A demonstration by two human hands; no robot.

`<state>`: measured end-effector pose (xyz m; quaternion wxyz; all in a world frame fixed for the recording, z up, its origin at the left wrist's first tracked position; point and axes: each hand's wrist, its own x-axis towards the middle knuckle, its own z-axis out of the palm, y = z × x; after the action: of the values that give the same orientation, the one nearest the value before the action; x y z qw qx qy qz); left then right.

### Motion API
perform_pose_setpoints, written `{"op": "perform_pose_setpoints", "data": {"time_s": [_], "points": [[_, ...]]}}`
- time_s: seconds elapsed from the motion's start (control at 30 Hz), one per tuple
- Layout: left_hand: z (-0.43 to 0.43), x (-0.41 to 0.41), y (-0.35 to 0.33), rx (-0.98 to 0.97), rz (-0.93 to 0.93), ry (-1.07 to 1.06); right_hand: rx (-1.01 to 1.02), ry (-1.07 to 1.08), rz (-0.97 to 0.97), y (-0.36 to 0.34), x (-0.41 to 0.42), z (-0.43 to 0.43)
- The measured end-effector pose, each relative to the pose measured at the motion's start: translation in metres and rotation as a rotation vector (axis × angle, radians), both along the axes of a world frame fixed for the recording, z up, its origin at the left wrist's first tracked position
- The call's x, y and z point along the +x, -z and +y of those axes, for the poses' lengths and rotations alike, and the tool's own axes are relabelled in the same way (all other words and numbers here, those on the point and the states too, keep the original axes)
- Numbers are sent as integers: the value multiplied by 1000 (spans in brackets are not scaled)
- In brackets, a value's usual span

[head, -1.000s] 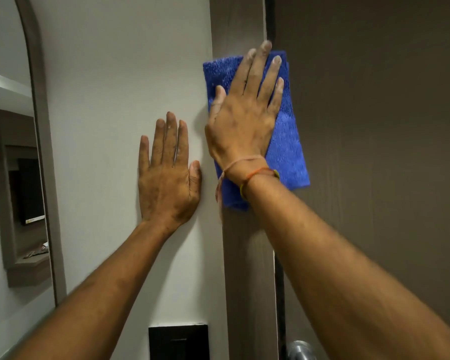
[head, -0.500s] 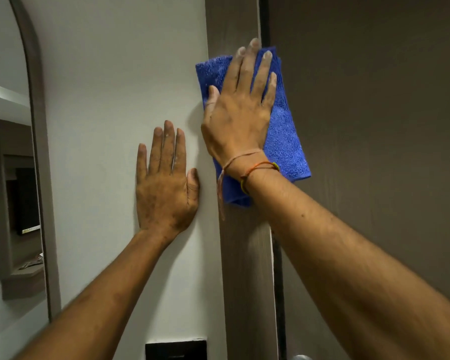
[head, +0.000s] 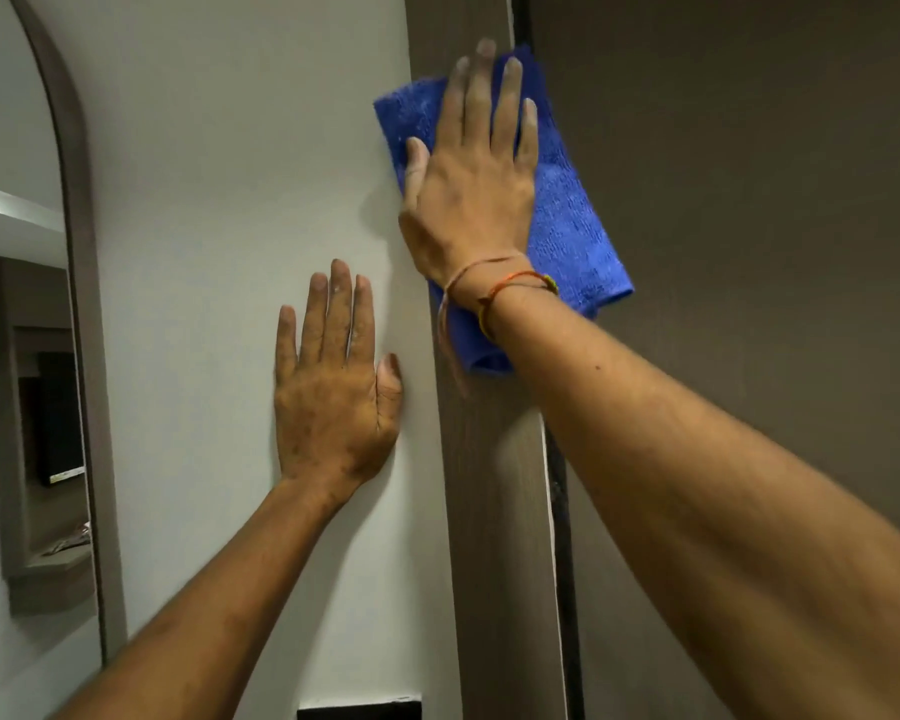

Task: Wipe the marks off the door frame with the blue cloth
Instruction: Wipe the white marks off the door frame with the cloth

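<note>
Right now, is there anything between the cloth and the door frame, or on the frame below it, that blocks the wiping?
Nothing visible does. The right hand presses the cloth flat on the frame, and the strip below shows bare. The left hand lies on the wall beside the frame, clear of it.

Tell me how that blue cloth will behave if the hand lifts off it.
The blue terry cloth looks soft and floppy; only the right hand, pressed flat, seems to pin it to the brown wooden door frame. Released, it would likely drop. Its looped pile probably grips rather than slides.
</note>
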<state>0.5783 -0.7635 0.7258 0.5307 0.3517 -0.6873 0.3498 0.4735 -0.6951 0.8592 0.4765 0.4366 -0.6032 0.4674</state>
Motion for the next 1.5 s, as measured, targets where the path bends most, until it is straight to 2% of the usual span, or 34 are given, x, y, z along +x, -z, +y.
{"op": "perform_pose_setpoints", "data": {"time_s": [0.2,0.27,0.4,0.53,0.6,0.73,0.8,0.93,1.03,1.1,1.23,1.37,1.5], "points": [[-1,-1,1,1,6,12,-1,-32,-30,127,15,1],[1,-1,1,10,16,26,28,-19,-15,148,13,3],[3,-1,1,12,4,14,52,1,64,104,7,2],[2,-1,-1,10,-1,0,-1,-21,33,52,5,-1],[2,-1,0,13,1,5,-14,-42,21,82,6,-2],[1,-1,2,9,3,3,63,-61,12,184,6,7],[1,-1,2,12,0,-10,92,-34,39,194,2,8],[4,-2,1,24,8,28,85,-32,93,132,0,7],[2,-2,1,27,1,-1,47,-40,55,65,2,3],[1,-2,0,25,3,-4,32,-25,57,50,4,0],[1,-3,1,15,3,11,29,-55,44,108,5,1],[2,4,1,30,-26,37,125,-39,1,178,9,10],[0,10,1,40,-73,56,166,-3,25,169,7,10]]}}
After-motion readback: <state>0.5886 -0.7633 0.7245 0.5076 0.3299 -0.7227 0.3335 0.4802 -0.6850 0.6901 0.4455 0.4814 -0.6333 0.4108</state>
